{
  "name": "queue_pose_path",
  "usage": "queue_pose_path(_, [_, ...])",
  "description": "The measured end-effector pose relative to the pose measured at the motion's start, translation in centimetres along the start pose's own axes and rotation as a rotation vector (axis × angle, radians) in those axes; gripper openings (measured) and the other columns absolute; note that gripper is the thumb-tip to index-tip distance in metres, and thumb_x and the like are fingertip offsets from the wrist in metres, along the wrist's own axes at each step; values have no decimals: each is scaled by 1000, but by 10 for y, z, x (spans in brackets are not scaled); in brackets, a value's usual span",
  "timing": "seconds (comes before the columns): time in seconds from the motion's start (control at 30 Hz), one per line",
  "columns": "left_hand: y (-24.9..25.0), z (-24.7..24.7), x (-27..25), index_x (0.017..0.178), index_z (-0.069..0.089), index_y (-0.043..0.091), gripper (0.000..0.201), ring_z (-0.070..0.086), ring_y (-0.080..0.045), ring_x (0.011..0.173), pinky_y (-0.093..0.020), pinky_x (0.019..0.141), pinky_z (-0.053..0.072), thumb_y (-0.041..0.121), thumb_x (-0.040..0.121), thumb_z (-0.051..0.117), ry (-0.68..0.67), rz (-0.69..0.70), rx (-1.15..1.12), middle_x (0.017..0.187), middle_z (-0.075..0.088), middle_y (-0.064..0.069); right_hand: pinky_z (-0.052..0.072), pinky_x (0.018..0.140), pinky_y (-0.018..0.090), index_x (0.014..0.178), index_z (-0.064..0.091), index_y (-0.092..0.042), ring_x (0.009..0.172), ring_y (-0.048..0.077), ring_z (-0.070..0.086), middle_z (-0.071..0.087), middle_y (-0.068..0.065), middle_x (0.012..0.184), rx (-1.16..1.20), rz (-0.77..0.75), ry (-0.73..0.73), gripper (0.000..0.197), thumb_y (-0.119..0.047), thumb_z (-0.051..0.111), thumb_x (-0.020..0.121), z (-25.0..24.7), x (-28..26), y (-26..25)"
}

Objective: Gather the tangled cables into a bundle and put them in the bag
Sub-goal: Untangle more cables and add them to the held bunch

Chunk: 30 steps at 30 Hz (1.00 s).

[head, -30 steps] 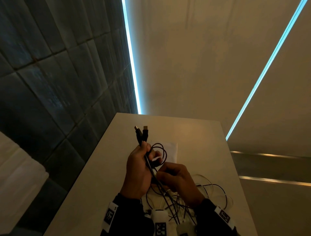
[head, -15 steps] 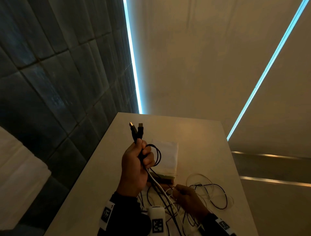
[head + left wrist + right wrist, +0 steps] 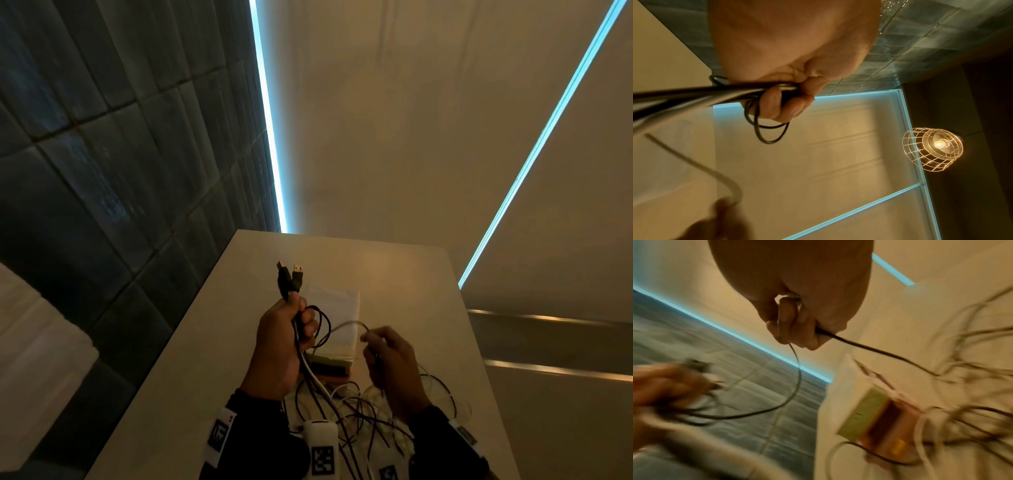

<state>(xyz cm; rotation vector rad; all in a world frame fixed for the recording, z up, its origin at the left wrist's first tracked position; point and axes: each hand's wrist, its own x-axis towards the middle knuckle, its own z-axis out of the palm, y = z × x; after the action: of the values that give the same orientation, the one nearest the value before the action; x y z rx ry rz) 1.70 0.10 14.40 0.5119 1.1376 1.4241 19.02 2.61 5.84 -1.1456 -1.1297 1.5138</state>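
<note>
The left hand [image 3: 279, 346] clenched a bundle of cables [image 3: 297, 329], plugs toward twelve o'clock. At its three o'clock, the right hand [image 3: 394, 366] pinched one strand above the table [image 3: 411, 281].

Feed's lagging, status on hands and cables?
Left hand grips cable bundle, plugs up. Right hand pinches a cable strand. Loose cables on table, bag behind.

Tiled wall [image 3: 102, 154], blue light strips [image 3: 269, 137], caged lamp [image 3: 933, 149]

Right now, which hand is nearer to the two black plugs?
Left. The left hand grips the cables just below the black plugs; the right hand holds a thin cable lower, to their right.
</note>
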Motion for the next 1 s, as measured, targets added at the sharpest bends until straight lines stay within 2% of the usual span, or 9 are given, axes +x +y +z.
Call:
queue_pose_path(0.07, [-2, 3, 0, 75, 42, 13, 31, 40, -13, 52, -24, 46, 26, 24, 103, 33, 13, -22, 34, 65, 48, -3, 15, 44, 28, 86, 52, 5, 45, 15, 19, 31, 14, 59, 34, -148, -79, 19, -11, 51, 95, 13, -5, -31])
queue_pose_path(0.17, [-1, 8, -2, 76, 44, 12, 31, 46, -17, 60, -28, 54, 31, 25, 103, 35, 24, -42, 65, 70, 58, -7, 23, 43, 21, 86, 49, 11, 43, 13, 25, 34, 12, 55, 40, -283, -203, 21, -7, 53, 94, 29, -16, -58])
queue_pose_path(0.23, [1, 12, -4, 76, 46, 11, 31, 50, -21, 66, -31, 59, 36, 26, 102, 36, 11, -60, 60, 73, 62, -8, 29, 43, 17, 82, 50, 9, 43, 8, 30, 43, -3, 51, 24, -300, -288, 18, -4, 52, 94, 36, -22, -64])
queue_pose_path(0.3, [3, 14, -6, 75, 48, 10, 34, 52, -23, 69, -35, 65, 42, 28, 102, 38, -26, -86, 6, 74, 61, -8, 32, 44, 15, 80, 52, 7, 41, 5, 33, 46, -10, 50, 27, -254, -347, 15, 2, 50, 93, 42, -26, -64])
queue_pose_path(0.47, [7, 12, -9, 71, 43, 11, 36, 46, -20, 62, -35, 67, 38, 29, 101, 36, -90, 1, -124, 63, 42, -3, 36, 42, 10, 79, 53, 5, 39, -1, 42, 45, -12, 46, 46, -109, -379, 14, 9, 47, 91, 41, -23, -54])
queue_pose_path(0.57, [6, 11, -9, 71, 42, 13, 34, 42, -16, 54, -32, 59, 35, 28, 100, 35, -138, 33, -191, 65, 42, -2, 35, 44, 12, 79, 56, 2, 42, 0, 43, 49, -10, 50, 27, -85, -375, 13, 3, 52, 92, 31, -15, -33])
queue_pose_path(0.67, [15, 5, -7, 71, 43, 15, 31, 33, -10, 48, -25, 51, 30, 27, 98, 36, -171, 96, -263, 64, 42, 2, 36, 50, 17, 80, 59, 0, 51, 7, 46, 53, 6, 63, -6, -16, -397, 13, -11, 60, 87, 21, -15, -4])
queue_pose_path(0.8, [15, 1, -6, 69, 42, 15, 28, 25, -6, 45, -23, 47, 24, 29, 92, 41, -170, 110, -245, 58, 34, 4, 33, 42, 13, 78, 57, 0, 41, 3, 41, 52, -2, 53, 45, 146, -347, 15, 1, 53, 93, 12, -15, 26])
queue_pose_path(1.0, [15, 1, -7, 68, 42, 15, 35, 24, -6, 45, -22, 46, 25, 25, 100, 34, -154, 126, -221, 58, 33, 4, 27, 40, 15, 74, 52, -5, 41, 5, 33, 45, -4, 52, 10, 177, -296, 22, 1, 47, 95, 5, -2, 57])
